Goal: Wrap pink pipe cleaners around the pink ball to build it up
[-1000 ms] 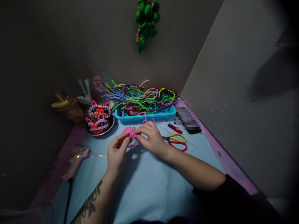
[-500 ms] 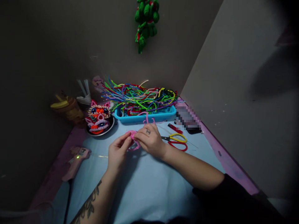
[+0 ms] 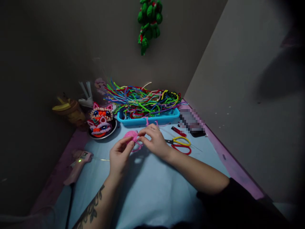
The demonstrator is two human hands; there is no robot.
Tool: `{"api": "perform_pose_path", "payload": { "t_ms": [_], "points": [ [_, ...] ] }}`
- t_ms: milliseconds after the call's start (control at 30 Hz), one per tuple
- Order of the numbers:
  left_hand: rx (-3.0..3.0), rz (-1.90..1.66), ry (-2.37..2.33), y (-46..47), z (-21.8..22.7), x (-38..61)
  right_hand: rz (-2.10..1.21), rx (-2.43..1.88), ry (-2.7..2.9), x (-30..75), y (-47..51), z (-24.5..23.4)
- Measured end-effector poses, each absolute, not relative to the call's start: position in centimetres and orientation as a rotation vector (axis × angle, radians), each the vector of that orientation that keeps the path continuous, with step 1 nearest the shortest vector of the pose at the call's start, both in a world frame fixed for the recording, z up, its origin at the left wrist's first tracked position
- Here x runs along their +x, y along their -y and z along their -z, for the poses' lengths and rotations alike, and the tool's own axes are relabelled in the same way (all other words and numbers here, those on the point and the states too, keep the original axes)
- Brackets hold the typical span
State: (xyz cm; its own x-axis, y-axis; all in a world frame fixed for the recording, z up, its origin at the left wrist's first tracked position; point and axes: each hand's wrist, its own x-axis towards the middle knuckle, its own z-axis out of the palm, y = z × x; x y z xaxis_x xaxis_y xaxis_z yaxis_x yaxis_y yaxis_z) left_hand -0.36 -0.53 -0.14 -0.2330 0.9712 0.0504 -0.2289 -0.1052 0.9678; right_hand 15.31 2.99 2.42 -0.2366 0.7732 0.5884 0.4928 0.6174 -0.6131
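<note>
Both hands work a small pink pipe-cleaner piece [image 3: 132,136] just above the light blue table cover [image 3: 147,187]. My left hand [image 3: 119,156] pinches its lower left side with thumb and forefinger. My right hand [image 3: 154,141] grips the right side, fingers curled, and a loose pink strand loops out below between the two hands. A blue tray [image 3: 147,120] piled with pipe cleaners of many colours [image 3: 143,98] stands right behind the hands.
Yellow and red scissors [image 3: 180,144] and a red lighter [image 3: 178,131] lie right of my right hand, a dark phone [image 3: 192,122] beyond them. A colourful pipe-cleaner animal head on a plate [image 3: 101,122] sits left, a pink glue gun [image 3: 78,162] nearer left. A green ornament [image 3: 149,22] hangs on the wall.
The pink piece has been turned between the fingers, showing its round fuzzy side again. My right hand rolled back over and shifted slightly; both hands stay in the same spot.
</note>
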Motion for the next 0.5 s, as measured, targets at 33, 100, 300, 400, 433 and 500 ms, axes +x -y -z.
{"api": "perform_pose_path", "payload": {
  "t_ms": [33, 100, 300, 400, 433, 500],
  "points": [
    [0.98, -1.539, -1.142, 0.5, 0.2, -0.4, -0.38, -1.009, 1.894, 15.3, -3.1, -2.5],
    [0.999, -1.532, -1.123, 0.5, 0.4, -0.6, -0.375, -1.008, 1.911, 15.4, -3.2, -2.5],
    [1.05, -1.504, -1.081, 0.3, 0.7, -0.9, -0.43, -1.005, 1.923, 15.8, -3.6, -2.6],
    [1.053, -1.467, -1.072, 0.1, 0.1, -0.8, -0.522, -1.031, 1.891, 15.8, -3.9, -2.6],
    [1.061, -1.473, -1.083, 0.1, -0.2, -0.7, -0.558, -1.05, 1.869, 15.8, -4.0, -2.5],
    [1.102, -1.547, -1.155, 0.2, -0.6, -0.7, -0.624, -1.078, 1.803, 15.8, -4.2, -2.3]
  ]
}}
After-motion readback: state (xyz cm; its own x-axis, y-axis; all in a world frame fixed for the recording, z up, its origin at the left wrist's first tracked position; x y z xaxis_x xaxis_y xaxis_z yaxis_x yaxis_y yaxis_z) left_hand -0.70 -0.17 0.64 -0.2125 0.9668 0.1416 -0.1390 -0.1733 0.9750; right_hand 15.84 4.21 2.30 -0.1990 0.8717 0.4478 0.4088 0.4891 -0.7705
